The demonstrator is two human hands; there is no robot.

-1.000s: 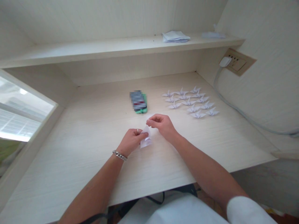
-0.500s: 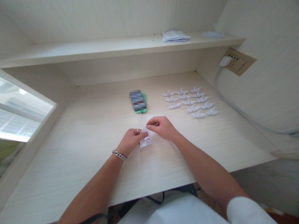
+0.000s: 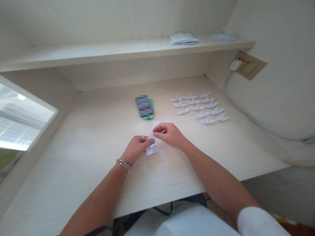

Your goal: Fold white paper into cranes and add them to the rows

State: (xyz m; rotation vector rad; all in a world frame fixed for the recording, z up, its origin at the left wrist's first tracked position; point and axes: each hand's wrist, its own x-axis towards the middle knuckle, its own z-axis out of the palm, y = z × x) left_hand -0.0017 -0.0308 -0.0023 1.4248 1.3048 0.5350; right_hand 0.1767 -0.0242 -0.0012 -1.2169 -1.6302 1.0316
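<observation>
A small folded sheet of white paper (image 3: 152, 150) is between my two hands, just above or on the desk near its middle. My left hand (image 3: 138, 147), with a ring and a chain bracelet, pinches the paper with the thumb lying across its face. At the paper's upper tip, my right hand (image 3: 168, 133) has thumb and forefinger pressed together on the edge. The fingers hide part of the folds. Several white paper cranes (image 3: 197, 107) stand in rows to the right, beyond my right hand.
A blurred-out phone-like object with a green edge (image 3: 151, 108) lies beyond my hands. A stack of white paper (image 3: 183, 38) rests on the shelf (image 3: 98, 55). On the right wall, a plug sits in a socket (image 3: 248, 67), its grey cable (image 3: 246, 113) running along the desk's side.
The whole view has shifted very slightly. Both hands keep their grip on the paper, and its folds look almost the same.
</observation>
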